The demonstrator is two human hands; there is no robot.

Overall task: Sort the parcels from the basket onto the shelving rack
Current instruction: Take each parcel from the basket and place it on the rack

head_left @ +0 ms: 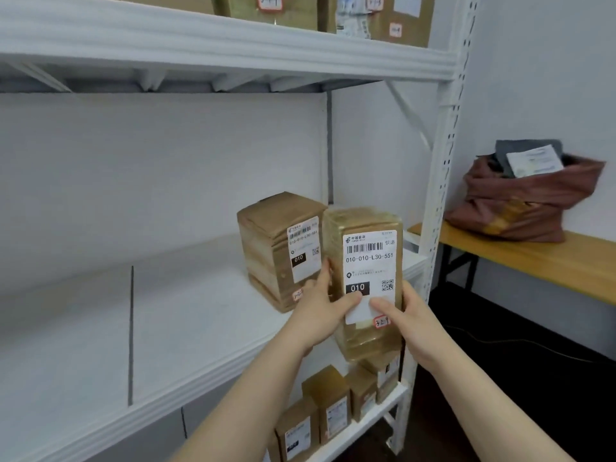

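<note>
I hold a tall brown parcel [365, 261] upright with a white shipping label facing me, at the front right edge of the middle shelf [166, 311]. My left hand [320, 311] grips its left side, thumb across the label. My right hand [405, 318] grips its right side, thumb on the label's lower edge. A second brown parcel [276, 248] with a similar label stands on the shelf just left of and behind the held one. A dark red sack [520, 201] with parcels in it sits on a wooden bench at the right.
The white rack's upright post [440, 181] stands just right of the held parcel. Several small parcels [330, 408] stand on the lower shelf. More boxes [286, 11] fill the top shelf. The wooden bench [533, 258] runs along the right wall.
</note>
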